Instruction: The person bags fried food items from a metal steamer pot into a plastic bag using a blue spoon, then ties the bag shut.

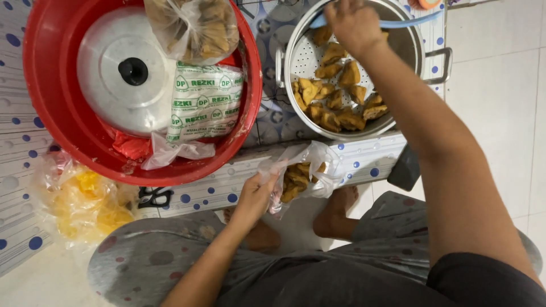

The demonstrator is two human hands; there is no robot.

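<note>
**Bagging Station: Hand Positions and Risk Points**

The left hand [254, 196] is closed on the rim of a small clear plastic bag [301, 177], pinching it between fingers and thumb. The bag hangs just off the front edge of the patterned tabletop [364, 158] and already contains several golden-brown fried pieces. The mouth of the bag appears only partly open.

The right hand [354, 23] is closed around a light blue utensil [406, 23] above a metal steamer pot [409, 45]. The working end of the utensil is hidden by the hand. Loose fried pieces [338, 94] lie on the perforated tray inside the pot, grouped toward its front.

A red basin [51, 113] sits to the left, well apart from the pot. It holds a metal lid [122, 77] with a black knob, a white printed packet [202, 102] and 1 filled clear bag [196, 25]. A yellow-filled plastic bag [85, 204] lies below the basin.

Risk assessment:
1. The bag is held on 1 side only. If the mouth collapses, a transferred piece is likely to strike the film and drop to the floor near the bare feet [335, 213]
2. The bag has no support beneath it. Added weight could pull the thin film out of the pinch
3. A piece could slide off the utensil while crossing the gap between pot and bag
</note>
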